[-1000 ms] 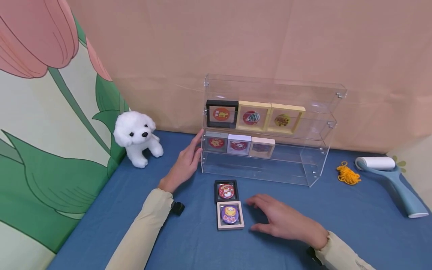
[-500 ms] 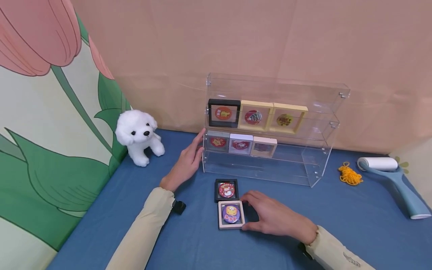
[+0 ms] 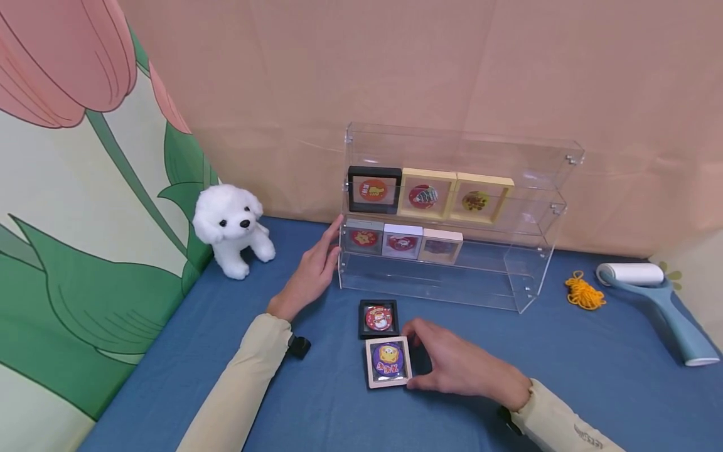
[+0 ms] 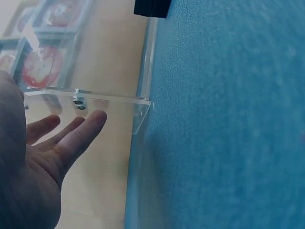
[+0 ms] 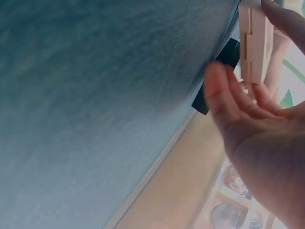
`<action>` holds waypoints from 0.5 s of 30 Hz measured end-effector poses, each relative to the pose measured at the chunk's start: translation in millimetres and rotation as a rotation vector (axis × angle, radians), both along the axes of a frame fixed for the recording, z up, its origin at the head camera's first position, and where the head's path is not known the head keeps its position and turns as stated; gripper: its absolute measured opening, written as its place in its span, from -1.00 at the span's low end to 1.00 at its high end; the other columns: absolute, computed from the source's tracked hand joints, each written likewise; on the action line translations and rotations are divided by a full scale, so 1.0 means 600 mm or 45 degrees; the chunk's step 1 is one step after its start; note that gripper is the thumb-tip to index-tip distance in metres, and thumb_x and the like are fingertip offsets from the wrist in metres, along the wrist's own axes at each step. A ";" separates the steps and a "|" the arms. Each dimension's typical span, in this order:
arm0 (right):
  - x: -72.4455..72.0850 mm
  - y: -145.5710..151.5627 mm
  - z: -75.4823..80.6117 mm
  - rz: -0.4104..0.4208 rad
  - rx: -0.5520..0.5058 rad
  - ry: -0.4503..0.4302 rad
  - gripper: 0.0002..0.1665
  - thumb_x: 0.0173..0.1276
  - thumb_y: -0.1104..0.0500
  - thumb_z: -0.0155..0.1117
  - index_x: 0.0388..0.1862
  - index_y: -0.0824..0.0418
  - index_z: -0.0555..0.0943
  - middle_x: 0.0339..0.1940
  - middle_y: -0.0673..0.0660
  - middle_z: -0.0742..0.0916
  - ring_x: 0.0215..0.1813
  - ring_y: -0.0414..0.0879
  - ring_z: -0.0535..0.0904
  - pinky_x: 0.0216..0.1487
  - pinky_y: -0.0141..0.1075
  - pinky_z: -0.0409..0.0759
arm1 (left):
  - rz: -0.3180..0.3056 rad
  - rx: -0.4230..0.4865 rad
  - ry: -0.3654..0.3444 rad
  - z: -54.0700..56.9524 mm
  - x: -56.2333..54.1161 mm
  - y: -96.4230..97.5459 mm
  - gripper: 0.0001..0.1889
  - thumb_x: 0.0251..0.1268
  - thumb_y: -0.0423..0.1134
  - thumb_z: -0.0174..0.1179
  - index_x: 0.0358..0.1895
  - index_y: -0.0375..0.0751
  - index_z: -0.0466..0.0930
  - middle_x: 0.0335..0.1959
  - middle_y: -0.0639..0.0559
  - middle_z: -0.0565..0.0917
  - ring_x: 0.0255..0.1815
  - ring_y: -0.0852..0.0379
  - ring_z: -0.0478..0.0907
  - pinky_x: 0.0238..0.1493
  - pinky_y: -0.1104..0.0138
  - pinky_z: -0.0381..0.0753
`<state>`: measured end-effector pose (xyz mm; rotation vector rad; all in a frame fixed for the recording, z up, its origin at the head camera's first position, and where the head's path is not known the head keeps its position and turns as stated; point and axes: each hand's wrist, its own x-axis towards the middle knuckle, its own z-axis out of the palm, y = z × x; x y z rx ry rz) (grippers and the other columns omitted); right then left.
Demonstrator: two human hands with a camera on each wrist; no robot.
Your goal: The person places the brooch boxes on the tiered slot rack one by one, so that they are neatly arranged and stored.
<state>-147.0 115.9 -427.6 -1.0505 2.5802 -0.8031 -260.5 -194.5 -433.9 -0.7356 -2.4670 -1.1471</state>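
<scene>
My right hand (image 3: pixel 460 364) pinches a pale pink square display frame (image 3: pixel 369 364) by its right side, thumb at the near corner and fingers at the far one. A purple round badge (image 3: pixel 388 359) shows inside it. In the right wrist view the pale frame (image 5: pixel 255 45) stands off the cloth, tilted. Just beyond lies a black frame (image 3: pixel 361 323) with a red snowman badge (image 3: pixel 378 318). My left hand (image 3: pixel 307 276) touches the left side of a clear acrylic shelf (image 3: pixel 429 285) with extended fingers, seen close in the left wrist view.
Upper on the shelf stand a black frame (image 3: pixel 375 171) and two yellow frames (image 3: pixel 427 172); below them are grey, white and pink frames (image 3: pixel 440 233). A white plush dog (image 3: pixel 228 226) sits left. Orange yarn (image 3: pixel 584 292) and a blue-handled lint roller (image 3: pixel 674 320) lie right.
My right hand has moved left to the pale pink frame, taken hold of it and tipped it up slightly off the cloth. My left hand has stayed at the shelf's side.
</scene>
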 end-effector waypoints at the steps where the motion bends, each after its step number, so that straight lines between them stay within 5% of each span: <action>1: 0.000 0.000 0.001 0.021 -0.032 -0.032 -0.24 0.13 -0.02 0.62 0.21 0.04 0.39 0.03 -0.06 0.61 -0.08 -0.21 0.56 -0.03 -0.23 0.63 | 0.002 0.000 -0.003 0.000 0.000 0.000 -0.26 0.64 -0.28 -0.04 0.66 0.30 -0.18 0.44 -0.23 0.39 0.21 -0.13 0.57 0.10 0.01 0.63; 10: 0.002 -0.004 0.002 0.188 -0.219 -0.216 -0.34 0.24 0.29 0.52 0.16 -0.01 0.33 0.04 -0.04 0.67 -0.09 -0.29 0.65 -0.01 -0.30 0.66 | 0.011 0.002 -0.021 0.000 0.001 -0.001 -0.22 0.62 -0.29 -0.01 0.65 0.37 -0.20 0.46 -0.20 0.39 0.28 -0.12 0.53 0.18 0.02 0.59; 15: 0.003 0.000 0.007 0.199 -0.281 -0.200 -0.47 0.32 0.30 0.45 0.10 -0.06 0.41 -0.01 -0.09 0.71 -0.11 -0.29 0.67 -0.05 -0.30 0.68 | 0.003 0.001 -0.015 0.000 0.001 -0.001 -0.23 0.62 -0.29 -0.01 0.66 0.34 -0.20 0.45 -0.21 0.39 0.28 -0.13 0.53 0.19 0.00 0.57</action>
